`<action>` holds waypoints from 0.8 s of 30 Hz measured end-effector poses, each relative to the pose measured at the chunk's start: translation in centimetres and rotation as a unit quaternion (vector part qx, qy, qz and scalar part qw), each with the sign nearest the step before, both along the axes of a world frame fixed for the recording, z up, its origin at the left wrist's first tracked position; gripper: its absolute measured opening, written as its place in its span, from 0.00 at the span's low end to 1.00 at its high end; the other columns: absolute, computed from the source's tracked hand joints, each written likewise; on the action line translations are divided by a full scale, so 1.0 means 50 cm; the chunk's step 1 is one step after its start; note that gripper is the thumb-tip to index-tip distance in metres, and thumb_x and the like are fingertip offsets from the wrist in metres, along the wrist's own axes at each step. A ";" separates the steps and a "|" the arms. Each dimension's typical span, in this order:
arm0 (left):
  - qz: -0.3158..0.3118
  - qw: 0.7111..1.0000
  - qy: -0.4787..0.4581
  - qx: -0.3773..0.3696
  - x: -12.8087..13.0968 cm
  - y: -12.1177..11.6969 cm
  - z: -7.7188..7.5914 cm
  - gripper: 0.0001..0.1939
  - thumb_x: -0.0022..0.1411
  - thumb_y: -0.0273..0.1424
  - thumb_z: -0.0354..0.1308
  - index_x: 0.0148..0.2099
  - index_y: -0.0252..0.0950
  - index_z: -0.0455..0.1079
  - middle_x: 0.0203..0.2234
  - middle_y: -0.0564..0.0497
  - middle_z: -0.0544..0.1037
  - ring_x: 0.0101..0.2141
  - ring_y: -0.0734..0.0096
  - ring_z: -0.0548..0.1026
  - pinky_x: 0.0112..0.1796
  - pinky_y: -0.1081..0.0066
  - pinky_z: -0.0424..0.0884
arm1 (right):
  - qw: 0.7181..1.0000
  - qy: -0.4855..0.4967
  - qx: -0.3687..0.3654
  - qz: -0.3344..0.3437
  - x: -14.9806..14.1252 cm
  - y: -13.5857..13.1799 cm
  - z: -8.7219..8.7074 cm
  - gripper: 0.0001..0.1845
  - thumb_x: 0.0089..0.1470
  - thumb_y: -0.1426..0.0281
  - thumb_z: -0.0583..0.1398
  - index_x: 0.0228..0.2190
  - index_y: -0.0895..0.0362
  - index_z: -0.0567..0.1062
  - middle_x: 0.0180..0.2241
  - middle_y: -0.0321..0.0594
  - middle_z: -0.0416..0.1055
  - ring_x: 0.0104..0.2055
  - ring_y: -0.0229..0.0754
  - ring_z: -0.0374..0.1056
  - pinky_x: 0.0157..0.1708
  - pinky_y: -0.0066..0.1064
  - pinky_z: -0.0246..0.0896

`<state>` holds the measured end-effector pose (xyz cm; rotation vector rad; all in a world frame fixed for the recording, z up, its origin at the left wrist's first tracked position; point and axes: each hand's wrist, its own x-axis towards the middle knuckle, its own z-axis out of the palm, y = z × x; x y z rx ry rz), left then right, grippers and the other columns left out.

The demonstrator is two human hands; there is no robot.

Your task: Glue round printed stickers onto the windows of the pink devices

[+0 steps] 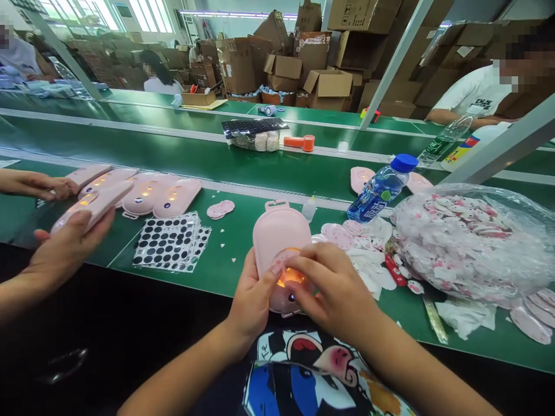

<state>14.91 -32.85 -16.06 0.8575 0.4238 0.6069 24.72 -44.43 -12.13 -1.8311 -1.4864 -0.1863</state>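
My left hand (255,294) grips a pale pink, rounded plastic device (280,228) with a small loop at its top. The device stands tilted towards me, and orange light glows from its lower front. My left thumb presses beside the glow. Over the lit area lies a thin pink disc (282,258), partly hidden by fingers. My right hand (336,283) is bent over it, thumb and fingers closed at the disc's edge. To the left, a co-worker's hands hold a similar pink device (97,202) near several lit ones (177,196).
Sheets of black dots (167,242) and pink discs (221,209) lie left. A small dropper bottle (309,209) stands behind the device. On the right are a blue-capped bottle (377,188) and a large plastic bag of printed pieces (468,242). A metal post (507,144) slants at right.
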 end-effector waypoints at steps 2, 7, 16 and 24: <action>-0.008 1.000 -0.006 0.005 -0.006 -0.004 0.002 0.19 0.58 0.32 0.66 0.51 0.40 0.68 0.41 0.50 0.80 0.42 0.67 0.78 0.44 0.68 0.74 | 0.999 -0.032 0.001 -0.014 -0.011 0.017 -0.011 0.08 0.60 0.72 0.59 0.41 0.58 0.75 0.39 0.42 0.73 0.42 0.45 0.64 0.42 0.39 0.59; -0.005 1.000 -0.004 0.000 -0.022 0.001 0.001 0.19 0.58 0.32 0.66 0.51 0.39 0.67 0.39 0.50 0.80 0.39 0.69 0.77 0.43 0.69 0.74 | 0.995 -0.090 0.044 0.029 -0.014 0.021 -0.021 0.05 0.61 0.74 0.56 0.36 0.57 0.73 0.35 0.39 0.74 0.37 0.42 0.63 0.40 0.37 0.54; -0.012 0.999 -0.027 -0.018 -0.017 0.006 -0.005 0.19 0.60 0.30 0.64 0.53 0.40 0.66 0.42 0.50 0.80 0.41 0.69 0.78 0.44 0.70 0.73 | 0.995 -0.094 0.041 -0.004 -0.011 0.014 -0.010 0.05 0.60 0.72 0.58 0.39 0.55 0.72 0.37 0.39 0.74 0.39 0.44 0.62 0.42 0.39 0.54; -0.058 0.998 -0.036 -0.013 -0.029 -0.005 0.014 0.26 0.55 0.32 0.67 0.54 0.39 0.63 0.42 0.49 0.78 0.40 0.66 0.76 0.41 0.69 0.73 | 0.995 -0.093 0.036 0.008 -0.016 0.032 -0.016 0.07 0.60 0.73 0.55 0.35 0.56 0.73 0.33 0.40 0.73 0.37 0.45 0.62 0.40 0.39 0.53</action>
